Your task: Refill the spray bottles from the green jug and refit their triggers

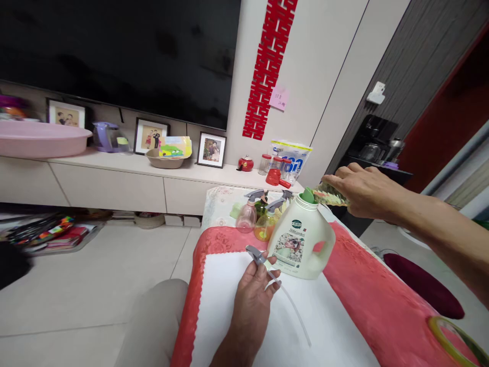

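My left hand holds a grey spray nozzle by its collar, above the white sheet; its clear tube hangs down to the right. A large pale green jug with a handle stands upright just beyond. In its mouth sits a green funnel. My right hand grips a clear patterned bottle, tilted sideways with its end at the funnel. Whether liquid flows cannot be made out. Left of the jug stand a pink spray bottle and an orange spray bottle.
A red cloth covers the table under the sheet, with a roll of tape at the near right. Behind the table, a long cabinet carries photo frames, jars and a pink basin. A maroon stool is at right.
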Demonstrator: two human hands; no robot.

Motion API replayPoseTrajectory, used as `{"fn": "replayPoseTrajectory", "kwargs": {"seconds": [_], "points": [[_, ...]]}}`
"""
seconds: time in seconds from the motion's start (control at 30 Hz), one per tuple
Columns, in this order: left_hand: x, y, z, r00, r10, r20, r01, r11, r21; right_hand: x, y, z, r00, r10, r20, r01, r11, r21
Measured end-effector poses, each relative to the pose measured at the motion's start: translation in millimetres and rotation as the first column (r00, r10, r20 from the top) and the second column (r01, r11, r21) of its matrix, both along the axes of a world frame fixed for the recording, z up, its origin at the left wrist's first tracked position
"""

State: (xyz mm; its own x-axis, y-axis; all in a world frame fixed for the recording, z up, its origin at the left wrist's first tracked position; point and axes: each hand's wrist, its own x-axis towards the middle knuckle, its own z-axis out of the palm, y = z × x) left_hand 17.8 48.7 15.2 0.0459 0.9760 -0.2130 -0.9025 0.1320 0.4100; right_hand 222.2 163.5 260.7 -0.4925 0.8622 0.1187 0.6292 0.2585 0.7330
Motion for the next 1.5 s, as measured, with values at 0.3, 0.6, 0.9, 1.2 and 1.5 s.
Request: {"fn": "replayPoseTrajectory", "kwargs": {"seconds": [0.3, 0.6, 0.9, 1.2, 1.5], "points": [[1, 1, -0.8, 1.0, -0.002, 0.001, 0.002, 1.0, -0.009, -22, -10, 4.8, 0.994, -0.017, 0.107, 0.011, 0.998, 0.061], [1, 1, -1.8, 1.0, -0.006, 0.021, 0.007, 1.0, -0.01, -35, -21, 6.6, 0.972, 0.101, 0.212, -0.136, 0.978, 0.158], [0, 2, -3.0, 1.0, -0.01, 0.023, 0.01, 1.0, 0.005, -29, -27, 0.9, 0.969, 0.195, 0.152, -0.227, 0.946, 0.233], [-6, 6, -2.0, 0.992, 0.1, 0.077, -0.103, 0.994, 0.044, 31, -93, -48.6, 0.786, 0.3, -0.54, -0.242, 0.954, 0.178], [-27, 17, 4.3, 0.944, 0.322, 0.075, -0.322, 0.947, -0.004, 42, -153, -223.4, 0.531, 0.05, -0.846, -0.195, 0.979, -0.065]]}}
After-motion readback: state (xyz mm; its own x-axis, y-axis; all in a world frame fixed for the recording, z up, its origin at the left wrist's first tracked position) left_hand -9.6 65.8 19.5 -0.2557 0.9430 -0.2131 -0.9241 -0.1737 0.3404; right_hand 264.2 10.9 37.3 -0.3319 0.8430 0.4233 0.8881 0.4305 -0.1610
